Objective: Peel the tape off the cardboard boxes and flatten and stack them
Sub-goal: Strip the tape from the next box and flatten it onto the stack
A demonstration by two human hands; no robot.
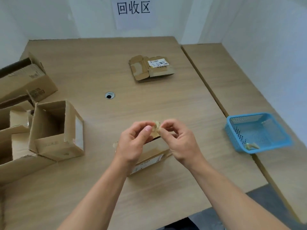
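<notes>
Tape (156,128), crumpled into a pale wad, is caught between the fingertips of both hands. The left hand (132,143) grips it with thumb and curled fingers, and the right hand (179,141) pinches the other side. The wad hangs just above the box (149,156), a small carton with a printed label on its near side. It lies on the surface (166,103) under the wrists and is mostly hidden by them.

The tape looks light, soft and sticky (likely to cling to skin sooner than drop). One hand would do best to hold it by a non-tacky fold and wipe it off into the basket (232,135). That stands well to the right of the box and holds another wad (251,146).

The box itself should be light and fairly stiff, giving way along its creases. It is best taken by opposite edges or flaps and pressed down along the folds. Whether more tape is on it cannot be told.

There is room to work beyond the box, out to a hole (109,95) and, farther off, a flat box (149,68), where a stack would likely go. Left of the box stand open boxes (56,130), near enough that a wide swing of the left elbow could knock them. The surface's near edge lies a little way toward the person from the box.
</notes>
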